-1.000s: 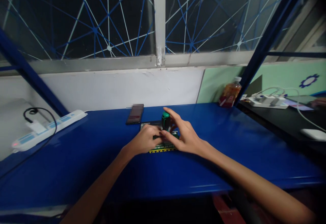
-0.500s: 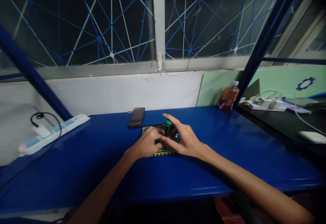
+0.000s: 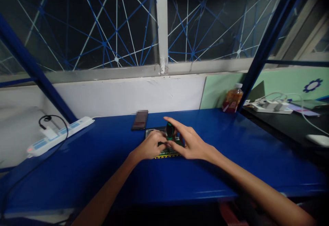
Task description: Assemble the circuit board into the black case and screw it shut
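Observation:
In the middle of the desk lies a flat case [image 3: 167, 154] with a green inside, small light marks in rows and a yellow-and-black striped front edge. My right hand [image 3: 191, 142] is closed on a short green-and-black handle [image 3: 170, 130], like a screwdriver's, held over the case. Its index finger stretches past the handle's upper end. My left hand [image 3: 152, 145] rests over the left part of the case, fingers curled and fingertips meeting the right hand's. Whatever those left fingertips pinch is hidden.
Behind the case lies a dark phone [image 3: 140, 120]. A white power strip [image 3: 61, 137] with a black cable sits at the left. At the back right stands a drink bottle [image 3: 232, 98] beside a blue post [image 3: 262, 54]. Chargers [image 3: 273, 106] lie on the black desk beyond.
The green-and-black handle has turned or tilted in my right hand, so its black end faces me more. Both hands stay over the case. The whole view has shifted slightly.

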`<action>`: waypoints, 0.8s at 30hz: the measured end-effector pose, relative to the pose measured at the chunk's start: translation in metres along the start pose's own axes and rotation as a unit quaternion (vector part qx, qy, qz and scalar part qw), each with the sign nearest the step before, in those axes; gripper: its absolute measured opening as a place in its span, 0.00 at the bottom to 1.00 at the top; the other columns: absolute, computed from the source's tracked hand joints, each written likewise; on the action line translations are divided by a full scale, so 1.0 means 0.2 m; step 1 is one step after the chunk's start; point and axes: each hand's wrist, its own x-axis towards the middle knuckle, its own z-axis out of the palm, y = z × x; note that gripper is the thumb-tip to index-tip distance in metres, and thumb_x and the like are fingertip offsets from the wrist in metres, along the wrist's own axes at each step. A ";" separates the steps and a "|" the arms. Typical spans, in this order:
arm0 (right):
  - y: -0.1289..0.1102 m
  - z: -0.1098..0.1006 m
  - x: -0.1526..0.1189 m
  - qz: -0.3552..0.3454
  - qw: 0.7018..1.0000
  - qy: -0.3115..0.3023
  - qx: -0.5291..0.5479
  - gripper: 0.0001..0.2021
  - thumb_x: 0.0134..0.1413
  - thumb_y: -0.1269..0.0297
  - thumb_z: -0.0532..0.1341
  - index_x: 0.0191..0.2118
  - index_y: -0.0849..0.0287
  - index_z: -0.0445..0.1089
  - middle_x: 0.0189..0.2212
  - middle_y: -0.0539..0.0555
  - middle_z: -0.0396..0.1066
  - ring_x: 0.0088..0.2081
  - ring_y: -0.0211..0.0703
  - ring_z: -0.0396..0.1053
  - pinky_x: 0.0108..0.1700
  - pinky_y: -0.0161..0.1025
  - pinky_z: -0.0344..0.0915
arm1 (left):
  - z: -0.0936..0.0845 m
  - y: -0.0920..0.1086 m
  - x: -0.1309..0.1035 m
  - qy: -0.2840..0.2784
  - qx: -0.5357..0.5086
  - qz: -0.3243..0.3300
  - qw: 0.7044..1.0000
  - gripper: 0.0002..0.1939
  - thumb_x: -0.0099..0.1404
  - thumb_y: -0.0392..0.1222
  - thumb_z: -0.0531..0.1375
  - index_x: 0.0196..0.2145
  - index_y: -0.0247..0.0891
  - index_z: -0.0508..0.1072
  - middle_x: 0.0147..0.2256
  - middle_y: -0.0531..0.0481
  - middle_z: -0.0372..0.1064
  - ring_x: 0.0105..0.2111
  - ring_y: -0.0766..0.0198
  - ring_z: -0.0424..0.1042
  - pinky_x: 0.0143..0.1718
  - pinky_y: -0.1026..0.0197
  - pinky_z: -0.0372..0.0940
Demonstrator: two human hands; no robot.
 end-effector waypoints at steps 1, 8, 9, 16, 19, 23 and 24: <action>0.00 -0.01 0.00 0.006 1.000 -0.011 0.009 0.35 0.55 0.66 0.55 0.67 0.56 0.42 0.46 0.58 0.68 0.34 0.43 0.67 0.38 0.46 0.68 | 0.00 0.00 0.00 0.004 -0.007 0.002 1.000 0.15 0.66 0.36 0.55 0.22 0.34 0.73 0.29 0.47 0.73 0.32 0.61 0.71 0.36 0.59 0.63; -0.01 0.01 0.00 0.068 0.997 -0.025 0.028 0.37 0.57 0.68 0.55 0.68 0.55 0.36 0.39 0.56 0.70 0.32 0.44 0.68 0.33 0.45 0.67 | -0.04 -0.02 -0.01 0.027 -0.002 0.000 1.000 0.09 0.62 0.39 0.60 0.25 0.36 0.75 0.31 0.48 0.73 0.36 0.59 0.71 0.41 0.56 0.62; -0.01 0.02 0.00 0.060 0.998 -0.026 0.026 0.36 0.57 0.68 0.55 0.68 0.54 0.37 0.43 0.58 0.69 0.34 0.45 0.68 0.34 0.45 0.67 | -0.05 -0.02 -0.02 0.033 -0.004 0.000 0.999 0.07 0.62 0.39 0.61 0.27 0.37 0.76 0.33 0.48 0.74 0.38 0.59 0.71 0.43 0.55 0.62; 0.00 0.00 0.02 0.059 0.995 -0.049 0.061 0.35 0.57 0.70 0.55 0.67 0.54 0.40 0.39 0.54 0.69 0.33 0.43 0.68 0.34 0.44 0.65 | -0.05 -0.02 0.00 0.072 -0.084 -0.011 0.994 0.04 0.62 0.37 0.62 0.30 0.40 0.77 0.31 0.51 0.76 0.35 0.62 0.72 0.42 0.59 0.63; 0.01 -0.01 0.02 0.064 0.994 -0.039 0.076 0.34 0.57 0.70 0.55 0.67 0.53 0.42 0.33 0.51 0.69 0.31 0.42 0.67 0.32 0.42 0.65 | -0.05 -0.02 0.01 0.064 -0.100 -0.018 0.993 0.04 0.62 0.36 0.62 0.29 0.39 0.77 0.30 0.52 0.75 0.34 0.62 0.73 0.42 0.58 0.64; 0.04 0.01 0.02 0.044 0.997 -0.014 0.061 0.32 0.59 0.65 0.57 0.66 0.50 0.45 0.34 0.51 0.67 0.29 0.40 0.65 0.31 0.41 0.65 | -0.04 -0.02 0.01 0.050 -0.134 -0.018 0.990 0.04 0.61 0.37 0.63 0.29 0.39 0.77 0.31 0.50 0.75 0.35 0.61 0.73 0.40 0.59 0.64; 0.04 0.01 0.02 0.035 0.998 -0.004 0.055 0.32 0.59 0.64 0.58 0.65 0.50 0.46 0.34 0.52 0.68 0.29 0.40 0.65 0.30 0.41 0.65 | -0.03 -0.02 0.00 0.051 -0.137 -0.020 0.989 0.05 0.62 0.37 0.63 0.28 0.38 0.77 0.31 0.50 0.75 0.36 0.61 0.73 0.40 0.60 0.64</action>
